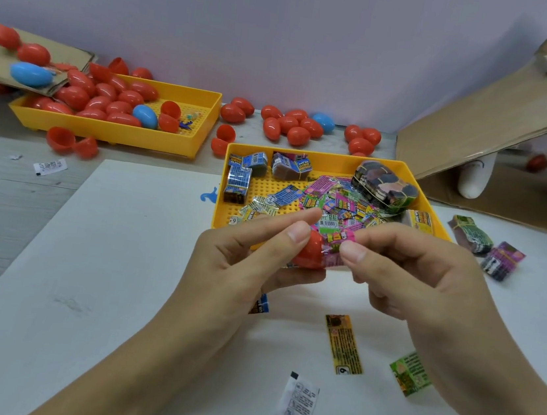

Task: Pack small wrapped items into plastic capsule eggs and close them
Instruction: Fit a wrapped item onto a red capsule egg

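My left hand [252, 253] grips a red capsule egg half [308, 251] above the white board, just in front of the near yellow tray [326, 160]. My right hand [423, 270] pinches a pink wrapped packet [337, 248] at the egg's opening; how far the packet sits inside is hidden by my fingers. The near tray holds several wrapped packets [334, 202] and blue bundles [239, 177]. A far yellow tray [170, 141] at the left holds several red eggs [106, 100] and a blue egg [145, 116].
Loose packets lie on the white board [119, 274]: a yellow strip [344, 343], a green one [410, 372], a white sachet [298, 403]. Red eggs [292, 127] are scattered behind the near tray. Open egg halves [70, 142] sit left. A cardboard box [498, 131] leans at right.
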Demonstrator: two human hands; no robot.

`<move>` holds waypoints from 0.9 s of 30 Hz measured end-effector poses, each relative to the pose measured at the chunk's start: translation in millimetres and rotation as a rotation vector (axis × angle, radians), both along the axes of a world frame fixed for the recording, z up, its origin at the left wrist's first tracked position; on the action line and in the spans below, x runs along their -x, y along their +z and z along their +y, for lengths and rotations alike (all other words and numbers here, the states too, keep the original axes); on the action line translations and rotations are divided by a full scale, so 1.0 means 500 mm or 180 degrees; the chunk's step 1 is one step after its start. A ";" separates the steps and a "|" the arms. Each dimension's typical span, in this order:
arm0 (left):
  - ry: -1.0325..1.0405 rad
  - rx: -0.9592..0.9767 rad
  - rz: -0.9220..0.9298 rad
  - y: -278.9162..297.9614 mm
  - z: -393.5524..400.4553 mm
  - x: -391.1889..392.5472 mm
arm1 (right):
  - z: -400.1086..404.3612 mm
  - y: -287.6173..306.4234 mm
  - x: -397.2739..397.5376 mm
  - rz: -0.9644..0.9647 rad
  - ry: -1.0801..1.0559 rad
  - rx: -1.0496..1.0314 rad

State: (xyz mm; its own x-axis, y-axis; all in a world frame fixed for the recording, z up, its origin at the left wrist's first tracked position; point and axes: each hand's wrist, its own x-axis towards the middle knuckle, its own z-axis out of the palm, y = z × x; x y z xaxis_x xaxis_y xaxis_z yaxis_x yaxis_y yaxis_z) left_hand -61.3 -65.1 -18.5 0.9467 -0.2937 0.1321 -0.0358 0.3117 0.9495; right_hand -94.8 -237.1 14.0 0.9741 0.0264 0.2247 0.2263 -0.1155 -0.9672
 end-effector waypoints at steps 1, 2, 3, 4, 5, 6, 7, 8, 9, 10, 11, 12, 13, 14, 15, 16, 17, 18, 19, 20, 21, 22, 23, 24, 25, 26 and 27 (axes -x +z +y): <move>-0.0012 -0.0007 0.0009 0.000 0.000 0.000 | 0.000 0.000 0.000 -0.0006 0.0001 0.0013; -0.0019 -0.0014 0.0020 0.000 0.001 0.000 | 0.000 -0.001 0.000 -0.0009 0.0000 0.0019; -0.0021 -0.0018 0.0032 0.001 0.001 -0.001 | 0.000 -0.001 -0.001 -0.0010 -0.0001 0.0018; -0.0023 -0.0008 0.0045 0.001 0.000 0.000 | 0.000 -0.002 -0.001 -0.0011 -0.0003 0.0014; -0.0029 0.0016 0.0057 0.001 0.000 0.000 | 0.001 -0.002 -0.001 -0.0012 0.0002 0.0002; -0.0040 0.0044 0.0066 0.002 0.000 0.000 | 0.002 -0.002 -0.001 -0.0012 0.0018 -0.0025; -0.0054 0.0065 0.0078 0.003 -0.001 0.001 | 0.003 -0.002 0.000 0.0002 0.0043 -0.0075; -0.0064 0.0081 0.0100 0.003 -0.001 0.000 | 0.003 -0.001 0.000 0.0037 0.0067 -0.0137; -0.0068 0.0100 0.0134 0.004 -0.001 0.000 | 0.003 -0.001 0.001 0.0093 0.0077 -0.0203; -0.0073 0.0126 0.0182 0.005 -0.001 0.000 | 0.002 -0.001 0.001 0.0153 0.0075 -0.0262; -0.0080 0.0148 0.0235 0.006 -0.001 0.000 | 0.001 -0.001 0.001 0.0213 0.0064 -0.0307; -0.0083 0.0158 0.0269 0.006 -0.001 0.000 | 0.000 -0.002 0.000 0.0254 0.0051 -0.0334; -0.0078 0.0154 0.0280 0.006 -0.001 0.000 | 0.000 -0.002 0.000 0.0282 0.0039 -0.0358; -0.0066 0.0144 0.0266 0.006 -0.002 0.001 | 0.000 -0.003 -0.001 0.0291 0.0031 -0.0370; -0.0048 0.0132 0.0241 0.006 -0.002 0.001 | 0.001 -0.002 -0.001 0.0292 0.0027 -0.0364; -0.0033 0.0114 0.0209 0.005 -0.003 0.002 | 0.001 -0.002 -0.001 0.0283 0.0025 -0.0335; -0.0020 0.0090 0.0184 0.005 -0.003 0.002 | 0.003 -0.002 -0.001 0.0264 0.0034 -0.0304; -0.0017 0.0057 0.0161 0.004 -0.003 0.002 | 0.004 -0.001 0.000 0.0217 0.0047 -0.0276; -0.0019 0.0028 0.0146 0.003 -0.003 0.002 | 0.005 0.001 0.000 0.0160 0.0038 -0.0236; -0.0017 0.0009 0.0139 0.001 -0.003 0.002 | 0.005 0.001 0.000 0.0100 0.0013 -0.0180; -0.0014 0.0004 0.0141 0.001 -0.002 0.002 | 0.004 0.001 -0.001 0.0059 -0.0012 -0.0137; -0.0015 0.0012 0.0141 0.000 -0.002 0.002 | 0.004 0.001 -0.001 0.0045 -0.0021 -0.0131; -0.0018 0.0028 0.0140 0.000 -0.002 0.002 | 0.004 0.001 -0.001 0.0060 -0.0018 -0.0157; -0.0026 0.0044 0.0135 0.000 -0.001 0.002 | 0.003 0.001 -0.001 0.0084 -0.0017 -0.0176; -0.0041 0.0055 0.0130 0.000 -0.001 0.003 | 0.003 0.002 -0.001 0.0100 -0.0011 -0.0178; -0.0051 0.0050 0.0108 -0.001 -0.001 0.004 | 0.002 0.002 -0.001 0.0101 -0.0003 -0.0152; -0.0040 0.0031 0.0070 -0.001 -0.002 0.006 | 0.002 0.003 0.000 0.0089 0.0010 -0.0112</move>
State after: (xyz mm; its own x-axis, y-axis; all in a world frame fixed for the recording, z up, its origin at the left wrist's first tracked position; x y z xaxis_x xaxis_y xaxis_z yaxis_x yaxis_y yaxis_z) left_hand -64.2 -65.9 -19.0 0.9456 -0.3045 0.1141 -0.0109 0.3212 0.9470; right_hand -94.8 -236.1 15.5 0.9799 0.0219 0.1982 0.1993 -0.0808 -0.9766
